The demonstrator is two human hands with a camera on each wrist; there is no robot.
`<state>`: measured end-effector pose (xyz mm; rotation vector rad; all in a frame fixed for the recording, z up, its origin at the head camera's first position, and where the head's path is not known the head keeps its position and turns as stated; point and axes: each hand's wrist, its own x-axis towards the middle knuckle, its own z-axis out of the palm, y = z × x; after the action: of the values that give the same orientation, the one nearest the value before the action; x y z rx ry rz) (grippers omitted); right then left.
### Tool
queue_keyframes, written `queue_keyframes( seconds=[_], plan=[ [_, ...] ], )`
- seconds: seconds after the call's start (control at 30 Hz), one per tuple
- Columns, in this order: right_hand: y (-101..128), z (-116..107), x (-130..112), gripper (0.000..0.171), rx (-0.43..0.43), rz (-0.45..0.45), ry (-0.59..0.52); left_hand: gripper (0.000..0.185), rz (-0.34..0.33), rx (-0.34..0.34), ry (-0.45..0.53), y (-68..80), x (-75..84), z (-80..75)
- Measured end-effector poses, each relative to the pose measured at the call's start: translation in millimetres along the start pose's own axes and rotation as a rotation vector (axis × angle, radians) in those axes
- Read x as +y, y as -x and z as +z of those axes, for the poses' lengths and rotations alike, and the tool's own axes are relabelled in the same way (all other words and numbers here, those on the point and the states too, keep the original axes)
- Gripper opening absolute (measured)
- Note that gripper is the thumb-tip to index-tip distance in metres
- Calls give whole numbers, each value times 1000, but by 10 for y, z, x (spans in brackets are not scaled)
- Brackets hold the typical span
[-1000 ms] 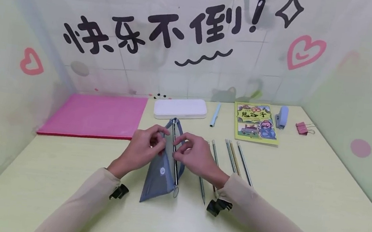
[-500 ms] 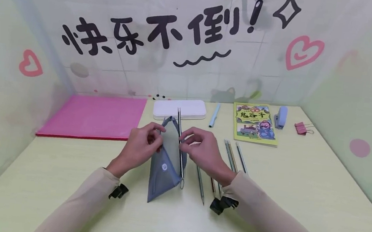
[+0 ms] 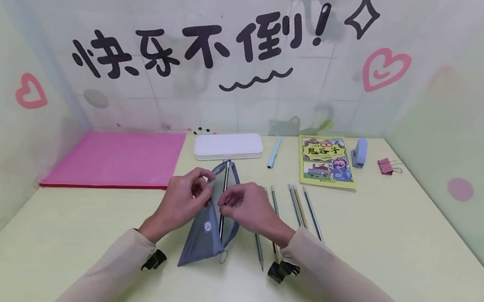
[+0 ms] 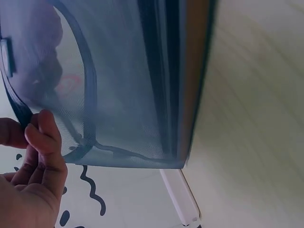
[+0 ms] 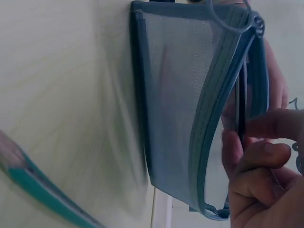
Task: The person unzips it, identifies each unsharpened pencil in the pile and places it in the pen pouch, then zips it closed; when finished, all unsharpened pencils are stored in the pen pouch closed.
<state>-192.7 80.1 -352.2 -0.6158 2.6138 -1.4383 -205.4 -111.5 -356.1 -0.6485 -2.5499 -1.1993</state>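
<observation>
A blue-grey mesh pencil pouch (image 3: pixel 204 234) stands on edge on the pale green table (image 3: pixel 368 265), its zip open along the top. My left hand (image 3: pixel 207 185) pinches the pouch's left rim. My right hand (image 3: pixel 223 204) pinches a dark pencil (image 3: pixel 225 179) that lies in the pouch's opening, its far end showing just above the pouch's tip. In the left wrist view the mesh pouch (image 4: pixel 133 85) fills the frame and my fingers (image 4: pixel 42 142) grip its edge. In the right wrist view my fingers (image 5: pixel 256 156) hold the dark pencil (image 5: pixel 241 95) inside the open pouch (image 5: pixel 175 109).
Several loose pencils (image 3: pixel 300 207) lie right of my right hand. At the back are a pink folder (image 3: pixel 116 156), a white case (image 3: pixel 228 145), a light blue pen (image 3: pixel 273 152), a yellow-green booklet (image 3: pixel 326 160), a small blue device (image 3: pixel 360 152) and a pink binder clip (image 3: pixel 386 165). Walls close three sides.
The dark pencil stood well above the pouch's tip half a second ago; it has slid down into the pouch, and my right hand has moved down towards me with it.
</observation>
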Motion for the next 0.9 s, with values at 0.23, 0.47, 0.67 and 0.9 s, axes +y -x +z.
queue_keyframes(
  seconds=[0.23,0.47,0.67,0.9],
  plan=[
    [-29,-70,-31,9,-73,-37,119,19,10,-8,13,-15,15,-27],
    [84,-447,49,5,11,-65,193,20,-17,0,32,4,-13,-81],
    [226,-841,340,4,60,41,279,21,-9,5,35,4,-36,-104],
    [387,-1132,646,5,66,107,361,21,-16,-2,46,-2,-26,-104]
  ],
)
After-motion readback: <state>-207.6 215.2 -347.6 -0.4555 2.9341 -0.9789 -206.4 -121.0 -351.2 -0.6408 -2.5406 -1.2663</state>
